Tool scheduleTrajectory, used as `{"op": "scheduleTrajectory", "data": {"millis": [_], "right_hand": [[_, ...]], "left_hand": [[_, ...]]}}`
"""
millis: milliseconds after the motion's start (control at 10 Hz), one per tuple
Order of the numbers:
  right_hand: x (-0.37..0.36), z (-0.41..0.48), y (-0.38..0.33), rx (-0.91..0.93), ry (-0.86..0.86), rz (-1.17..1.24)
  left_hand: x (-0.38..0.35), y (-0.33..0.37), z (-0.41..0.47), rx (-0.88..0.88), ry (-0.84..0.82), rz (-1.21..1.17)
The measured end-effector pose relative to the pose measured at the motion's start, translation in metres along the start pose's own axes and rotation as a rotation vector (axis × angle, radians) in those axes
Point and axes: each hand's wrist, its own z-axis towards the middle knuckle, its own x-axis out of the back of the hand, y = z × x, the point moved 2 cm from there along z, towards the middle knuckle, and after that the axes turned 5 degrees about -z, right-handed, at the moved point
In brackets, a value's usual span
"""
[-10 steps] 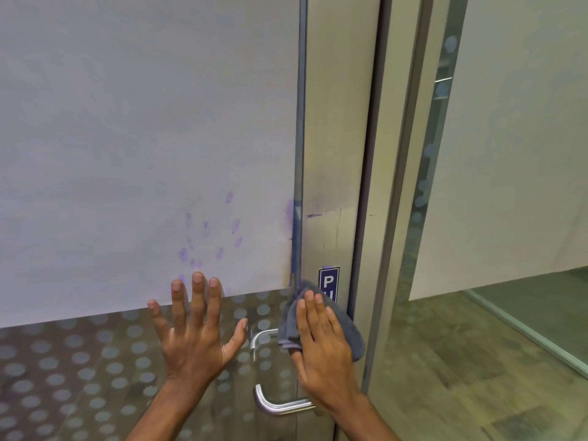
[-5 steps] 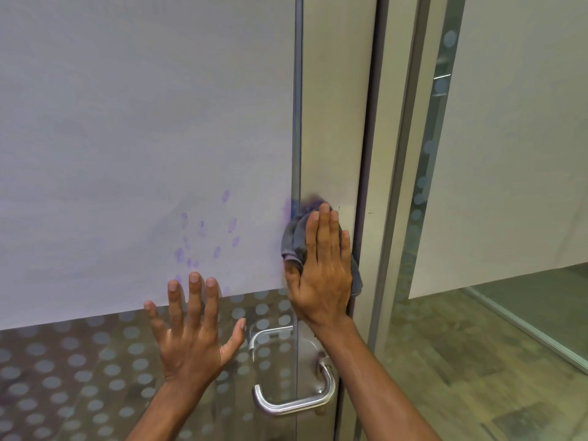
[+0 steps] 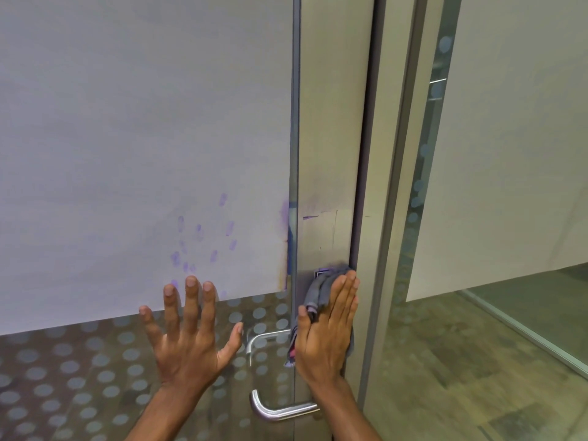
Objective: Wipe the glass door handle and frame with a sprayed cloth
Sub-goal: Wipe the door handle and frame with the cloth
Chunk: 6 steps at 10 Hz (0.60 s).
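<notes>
While your right hand (image 3: 327,326) presses the crumpled grey cloth (image 3: 318,292) flat-fingered on the brushed metal door frame (image 3: 331,138) above the curved steel handle (image 3: 280,410), keep the spread left hand (image 3: 191,342) bracing the glass.

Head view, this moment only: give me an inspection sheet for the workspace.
Surface: glass door, frosted above, dotted below; purple smudges near the frame.
Job's things: grey cloth pressed on metal frame; handle below, untouched.
Clutter: nothing seen.
Grippers: left hand flat on glass, fingers spread; right hand flat over cloth.
Cables: nothing seen.
Surroundings: glass partition and floor at right.
</notes>
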Motion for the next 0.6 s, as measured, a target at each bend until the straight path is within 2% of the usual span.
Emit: {"op": "scheduleTrajectory", "data": {"millis": [200,300,400,500,600], "right_hand": [[0.017,0.082,-0.035,0.085,0.141,0.028],[0.023,0.103,-0.049,0.198,0.180,-0.046],[0.022,0.098,-0.046,0.337,0.153,-0.108],[0.015,0.070,-0.027,0.584,0.048,-0.231],[0.010,0.044,-0.008,0.705,-0.025,-0.304]], "left_hand": [[-0.001,0.000,-0.001,-0.006,0.010,0.002],[-0.002,0.000,-0.001,0.001,0.014,-0.005],[-0.003,0.000,0.000,0.007,0.012,-0.004],[-0.003,-0.001,-0.001,0.003,0.004,-0.005],[-0.003,-0.001,-0.002,0.009,0.002,-0.003]]}}
